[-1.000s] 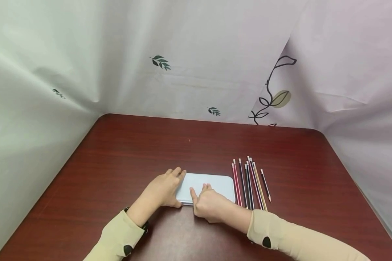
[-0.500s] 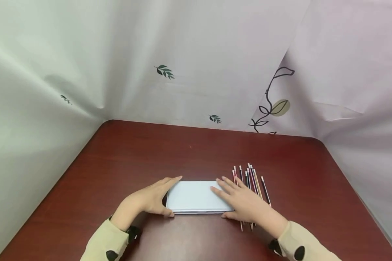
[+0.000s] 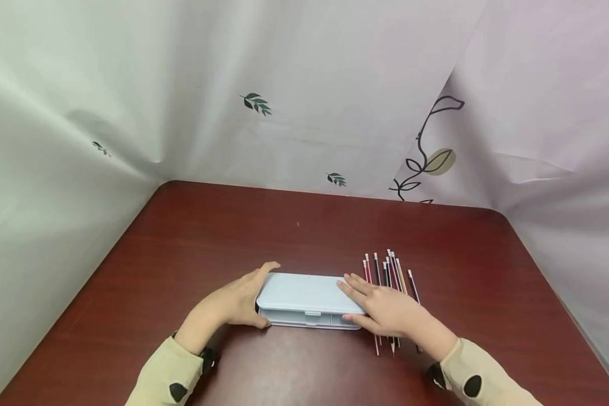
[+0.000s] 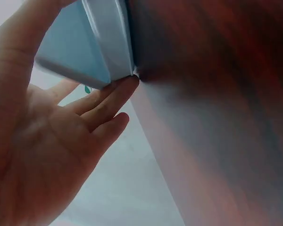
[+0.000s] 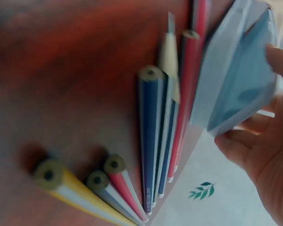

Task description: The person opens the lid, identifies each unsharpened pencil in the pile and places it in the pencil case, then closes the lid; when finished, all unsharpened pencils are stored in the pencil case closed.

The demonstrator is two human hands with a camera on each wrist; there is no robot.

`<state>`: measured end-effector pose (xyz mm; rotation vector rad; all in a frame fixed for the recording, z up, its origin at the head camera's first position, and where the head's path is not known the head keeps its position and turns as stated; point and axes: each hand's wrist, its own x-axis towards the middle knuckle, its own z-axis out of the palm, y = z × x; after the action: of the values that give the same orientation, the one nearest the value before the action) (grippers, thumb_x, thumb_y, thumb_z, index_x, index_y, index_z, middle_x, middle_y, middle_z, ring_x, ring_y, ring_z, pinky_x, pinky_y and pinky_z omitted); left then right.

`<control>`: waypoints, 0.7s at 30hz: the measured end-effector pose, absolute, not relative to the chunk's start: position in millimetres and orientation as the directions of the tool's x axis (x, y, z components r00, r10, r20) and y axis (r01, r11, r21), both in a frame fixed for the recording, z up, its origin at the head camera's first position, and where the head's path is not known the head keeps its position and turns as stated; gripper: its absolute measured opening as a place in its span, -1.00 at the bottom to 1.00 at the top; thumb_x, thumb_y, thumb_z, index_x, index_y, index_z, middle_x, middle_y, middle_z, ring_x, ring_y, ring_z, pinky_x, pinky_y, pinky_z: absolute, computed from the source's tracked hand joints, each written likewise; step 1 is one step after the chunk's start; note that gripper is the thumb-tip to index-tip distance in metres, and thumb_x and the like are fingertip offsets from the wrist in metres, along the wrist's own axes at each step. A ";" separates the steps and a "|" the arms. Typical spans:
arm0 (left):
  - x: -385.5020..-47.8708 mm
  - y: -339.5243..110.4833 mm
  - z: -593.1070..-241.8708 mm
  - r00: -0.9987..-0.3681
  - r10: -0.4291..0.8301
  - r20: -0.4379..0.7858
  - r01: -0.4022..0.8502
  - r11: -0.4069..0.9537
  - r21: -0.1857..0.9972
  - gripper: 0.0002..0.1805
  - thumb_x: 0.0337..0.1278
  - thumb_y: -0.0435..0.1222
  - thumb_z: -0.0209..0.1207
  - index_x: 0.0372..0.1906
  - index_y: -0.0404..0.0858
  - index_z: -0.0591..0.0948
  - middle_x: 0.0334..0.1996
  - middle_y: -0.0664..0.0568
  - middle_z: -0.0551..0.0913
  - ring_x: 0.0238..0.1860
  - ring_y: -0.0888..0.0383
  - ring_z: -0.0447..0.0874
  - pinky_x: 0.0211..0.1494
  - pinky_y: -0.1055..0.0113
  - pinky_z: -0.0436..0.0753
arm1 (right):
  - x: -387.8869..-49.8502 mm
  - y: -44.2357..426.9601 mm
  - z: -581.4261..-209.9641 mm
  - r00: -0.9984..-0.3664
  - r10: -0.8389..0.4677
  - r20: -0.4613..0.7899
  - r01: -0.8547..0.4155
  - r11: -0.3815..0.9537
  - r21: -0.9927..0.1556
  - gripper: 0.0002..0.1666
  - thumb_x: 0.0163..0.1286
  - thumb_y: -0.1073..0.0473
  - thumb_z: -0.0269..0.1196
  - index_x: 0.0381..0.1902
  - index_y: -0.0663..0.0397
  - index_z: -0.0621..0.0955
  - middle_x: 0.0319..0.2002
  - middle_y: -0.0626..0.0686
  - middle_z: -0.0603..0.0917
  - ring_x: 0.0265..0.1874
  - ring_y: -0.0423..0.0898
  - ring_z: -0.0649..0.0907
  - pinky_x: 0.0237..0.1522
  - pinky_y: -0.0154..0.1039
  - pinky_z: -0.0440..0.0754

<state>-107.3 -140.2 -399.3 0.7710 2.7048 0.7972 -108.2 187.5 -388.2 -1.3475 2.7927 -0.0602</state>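
Observation:
A light blue pencil case [image 3: 307, 290] lies on the table between both hands. Its lid [image 3: 304, 287] is tilted up at the front, leaving a gap where the inside shows. My left hand [image 3: 230, 300] holds the left end, thumb at the front corner and fingers at the back. Across the right end of the lid lie the fingers of my right hand [image 3: 393, 310], with its thumb at the raised front edge. In the right wrist view, the thumb of the right hand [image 5: 269, 155] touches the lid [image 5: 250, 77] of the part-open case. Most of the interior is hidden.
Several pencils [image 3: 397, 270] lie right of the case, partly under the right hand. The right wrist view shows a yellow pencil [image 5: 80, 200] and a dark blue pencil [image 5: 150, 132] close up. A white curtain [image 3: 304, 129] hangs behind the dark red table [image 3: 223, 225].
My right hand has moved from the front middle of the case to its right end. The left hand stays at the left end. The lid, down half a second ago, is now raised at the front.

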 end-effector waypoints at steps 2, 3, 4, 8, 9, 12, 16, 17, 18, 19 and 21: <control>-108.0 -139.9 -398.0 -0.843 0.533 -0.070 0.405 0.715 0.570 0.23 -0.50 -0.22 0.53 0.39 -0.13 -0.01 0.19 -0.11 0.37 0.09 0.06 0.44 0.11 0.11 0.46 | -111.3 188.1 -385.6 -0.639 -0.769 -0.005 -0.764 0.636 -0.110 -0.25 0.41 -0.27 -0.10 0.38 0.06 0.26 0.29 0.20 0.37 0.14 0.03 0.53 -0.02 -0.08 0.57; -108.2 -139.7 -397.3 -0.846 0.526 -0.081 0.390 0.716 0.579 0.27 -0.50 -0.23 0.54 0.40 -0.12 -0.05 0.22 -0.14 0.35 0.13 0.02 0.43 0.14 0.10 0.45 | -113.0 188.6 -384.2 -0.649 -0.761 0.000 -0.753 0.642 -0.144 -0.27 0.42 -0.26 -0.09 0.37 0.05 0.28 0.28 0.18 0.39 0.08 0.02 0.57 -0.01 -0.08 0.57; -108.3 -139.5 -396.6 -0.848 0.522 -0.089 0.378 0.714 0.589 0.31 -0.50 -0.23 0.55 0.42 -0.10 -0.09 0.24 -0.19 0.33 0.16 -0.02 0.42 0.17 0.06 0.43 | -114.7 189.0 -383.0 -0.658 -0.753 0.006 -0.742 0.647 -0.176 -0.30 0.42 -0.24 -0.09 0.36 0.04 0.30 0.27 0.17 0.41 0.03 0.01 0.61 -0.01 -0.09 0.56; -107.6 -137.8 -394.2 -0.864 0.492 -0.102 0.328 0.706 0.628 0.46 -0.56 -0.25 0.58 0.44 -0.07 -0.26 0.22 -0.37 0.34 0.21 -0.13 0.39 0.21 0.01 0.38 | -121.8 190.9 -377.7 -0.684 -0.729 0.027 -0.705 0.650 -0.284 -0.40 0.45 -0.17 -0.07 0.29 0.02 0.38 0.19 0.10 0.51 -0.05 -0.05 0.65 0.04 -0.10 0.54; -107.3 -137.6 -393.8 -0.871 0.481 -0.098 0.318 0.706 0.633 0.49 -0.59 -0.25 0.58 0.44 -0.06 -0.29 0.18 -0.40 0.37 0.19 -0.14 0.41 0.20 0.01 0.39 | -123.9 191.0 -376.7 -0.692 -0.721 0.026 -0.692 0.653 -0.308 -0.42 0.45 -0.17 -0.08 0.28 0.01 0.39 0.14 0.07 0.55 -0.04 -0.09 0.64 0.03 -0.12 0.54; -106.0 -137.3 -394.4 -0.882 0.461 -0.092 0.297 0.698 0.651 0.56 -0.61 -0.28 0.59 0.43 -0.07 -0.41 0.07 -0.42 0.46 0.11 -0.13 0.48 0.17 0.04 0.42 | -132.0 189.2 -373.3 -0.733 -0.680 0.019 -0.629 0.666 -0.401 -0.49 0.46 -0.13 -0.07 0.23 -0.01 0.40 -0.05 -0.01 0.63 -0.21 -0.19 0.62 -0.09 -0.17 0.56; -104.9 -136.7 -396.6 -0.874 0.479 -0.083 0.305 0.673 0.673 0.60 -0.53 -0.33 0.56 0.38 -0.13 -0.57 0.09 -0.31 0.49 0.14 -0.06 0.46 0.19 0.06 0.39 | -147.1 184.3 -368.7 -0.801 -0.598 -0.006 -0.514 0.693 -0.506 -0.53 0.47 -0.09 -0.07 0.19 0.03 0.36 -0.17 0.03 0.65 -0.33 -0.17 0.58 -0.20 -0.16 0.53; -104.4 -136.4 -396.6 -0.871 0.483 -0.083 0.306 0.669 0.678 0.61 -0.51 -0.34 0.55 0.36 -0.15 -0.61 0.10 -0.27 0.49 0.16 -0.04 0.45 0.20 0.07 0.38 | -151.1 183.2 -367.7 -0.816 -0.579 -0.017 -0.489 0.704 -0.514 -0.52 0.48 -0.10 -0.09 0.19 0.04 0.35 -0.17 0.06 0.65 -0.32 -0.15 0.59 -0.19 -0.14 0.53; -104.1 -136.3 -396.9 -0.868 0.490 -0.082 0.310 0.663 0.681 0.61 -0.49 -0.35 0.54 0.35 -0.18 -0.63 0.12 -0.25 0.48 0.19 -0.03 0.43 0.22 0.07 0.36 | -154.9 182.0 -366.8 -0.828 -0.559 -0.025 -0.470 0.718 -0.513 -0.51 0.48 -0.10 -0.09 0.19 0.06 0.34 -0.17 0.08 0.64 -0.32 -0.13 0.60 -0.19 -0.11 0.54; -103.5 -136.2 -396.9 -0.866 0.493 -0.088 0.308 0.663 0.682 0.60 -0.47 -0.35 0.53 0.34 -0.21 -0.64 0.15 -0.24 0.46 0.23 -0.03 0.38 0.25 0.06 0.32 | -158.6 180.7 -365.9 -0.841 -0.540 -0.032 -0.453 0.735 -0.504 -0.51 0.47 -0.11 -0.09 0.18 0.07 0.33 -0.19 0.09 0.65 -0.32 -0.12 0.61 -0.20 -0.10 0.55; -101.3 -136.1 -396.3 -0.862 0.495 -0.108 0.301 0.672 0.677 0.55 -0.41 -0.35 0.51 0.35 -0.27 -0.62 0.23 -0.27 0.37 0.30 -0.06 0.28 0.31 0.04 0.24 | -166.1 178.8 -365.1 -0.860 -0.508 -0.050 -0.425 0.767 -0.481 -0.50 0.47 -0.11 -0.09 0.15 0.13 0.33 -0.29 0.10 0.64 -0.40 -0.10 0.60 -0.25 -0.09 0.56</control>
<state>-101.3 -136.1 -396.3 0.6350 2.6056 0.9804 -166.1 178.8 -365.1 -0.7416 2.7834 -0.6949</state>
